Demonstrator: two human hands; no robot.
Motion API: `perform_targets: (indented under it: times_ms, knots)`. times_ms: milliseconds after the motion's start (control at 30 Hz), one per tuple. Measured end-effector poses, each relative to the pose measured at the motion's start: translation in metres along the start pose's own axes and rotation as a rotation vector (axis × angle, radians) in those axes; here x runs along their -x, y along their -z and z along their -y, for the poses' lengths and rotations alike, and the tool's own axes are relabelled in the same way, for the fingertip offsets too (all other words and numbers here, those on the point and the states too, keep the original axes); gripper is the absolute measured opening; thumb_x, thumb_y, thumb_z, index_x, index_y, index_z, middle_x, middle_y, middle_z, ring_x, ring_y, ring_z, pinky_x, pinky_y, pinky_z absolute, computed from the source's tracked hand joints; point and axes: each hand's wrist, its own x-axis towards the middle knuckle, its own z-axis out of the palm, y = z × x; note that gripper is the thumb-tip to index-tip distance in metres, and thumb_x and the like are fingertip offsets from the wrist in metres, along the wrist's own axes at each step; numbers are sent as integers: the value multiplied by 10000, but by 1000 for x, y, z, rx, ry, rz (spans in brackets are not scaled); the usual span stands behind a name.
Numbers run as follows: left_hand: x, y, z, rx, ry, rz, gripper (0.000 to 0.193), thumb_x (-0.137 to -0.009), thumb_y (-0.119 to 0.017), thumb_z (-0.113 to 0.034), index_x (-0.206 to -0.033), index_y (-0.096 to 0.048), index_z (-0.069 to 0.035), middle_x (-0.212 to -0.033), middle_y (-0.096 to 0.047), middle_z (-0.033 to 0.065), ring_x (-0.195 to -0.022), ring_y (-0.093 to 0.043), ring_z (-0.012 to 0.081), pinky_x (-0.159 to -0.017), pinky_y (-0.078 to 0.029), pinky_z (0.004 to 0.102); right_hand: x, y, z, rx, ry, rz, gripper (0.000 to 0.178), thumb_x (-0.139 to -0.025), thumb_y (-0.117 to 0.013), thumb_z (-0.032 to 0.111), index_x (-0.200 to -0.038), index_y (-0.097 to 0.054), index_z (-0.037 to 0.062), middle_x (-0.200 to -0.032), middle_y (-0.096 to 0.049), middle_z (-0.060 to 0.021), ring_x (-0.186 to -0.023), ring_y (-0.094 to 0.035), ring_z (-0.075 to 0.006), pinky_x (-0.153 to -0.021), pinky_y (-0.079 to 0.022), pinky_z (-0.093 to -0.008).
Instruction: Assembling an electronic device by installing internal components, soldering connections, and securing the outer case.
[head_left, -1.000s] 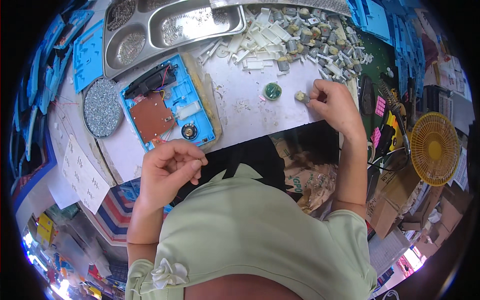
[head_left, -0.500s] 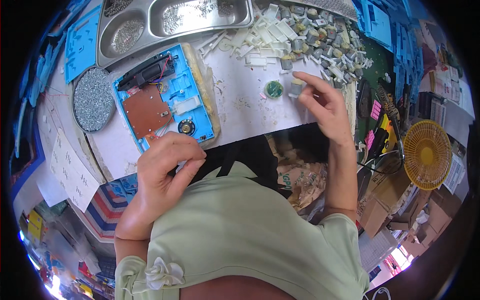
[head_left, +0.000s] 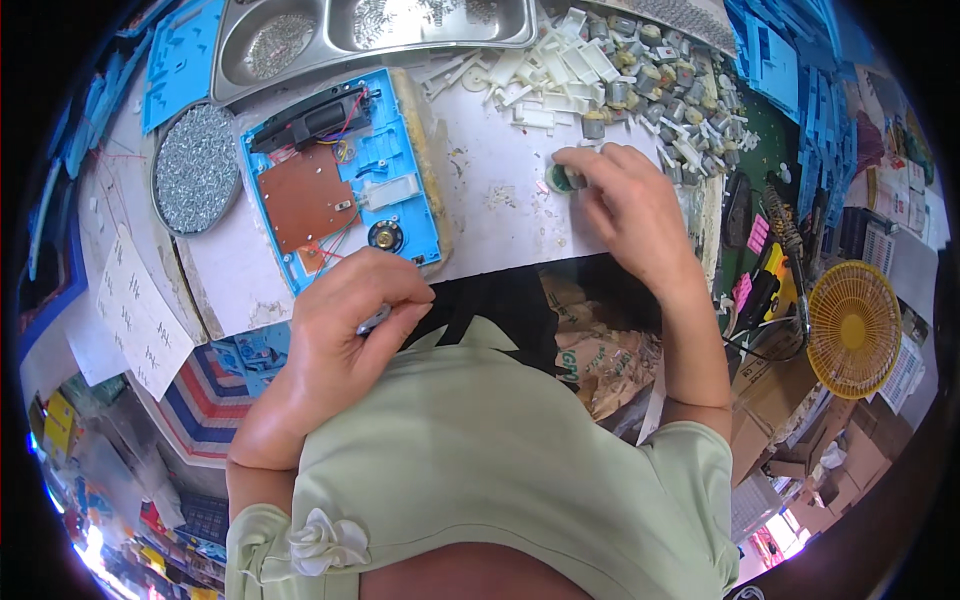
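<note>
My right hand (head_left: 635,205) is over a small round green dish (head_left: 560,179), its thumb and fingers pinched on a small grey motor. The fingers cover most of the motor. My left hand (head_left: 365,300) is closed at the table's front edge, with a sliver of a small grey metallic piece showing between thumb and fingers. Just beyond it lies an open blue plastic housing (head_left: 425,208). Inside are a brown circuit board (head_left: 300,205), a black module (head_left: 310,118), thin wires, a white plastic part (head_left: 389,192) and a round speaker (head_left: 385,236).
Beyond my right hand, white plastic parts (head_left: 565,65) and many grey motors (head_left: 690,105) lie heaped. A metal tray (head_left: 337,50) of small metal parts stands at the back; a dish of screws (head_left: 197,170) sits left. At right are blue shells (head_left: 770,70) and a yellow fan (head_left: 853,330).
My right hand has brought the motor left to the green dish, its fingers now curled over it. The view has shifted slightly. A grey piece now shows in my left hand.
</note>
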Motion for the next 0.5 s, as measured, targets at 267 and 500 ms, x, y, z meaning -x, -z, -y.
perform_targets:
  times_ms: [267, 500]
  knots:
    - [-3, -10, 2, 219, 100, -63, 212, -899, -734, 37, -1099, -672, 3, -971, -706, 109, -856, -720, 194, -738, -604, 310, 12, -11, 66, -1238, -312, -26, 500, -839, -782, -22, -1322, -653, 1, -966, -636, 12, -760, -570, -40, -690, -447, -172]
    - [1, -10, 2, 281, 126, -128, 269, -896, -754, 18, -1143, -651, -8, -983, -706, 75, -884, -729, 160, -758, -620, 299, -1, -40, 87, -1677, -344, 328, 535, -865, -758, -4, -1375, -598, -26, -860, -641, 6, -736, -571, -51, -648, -447, -198]
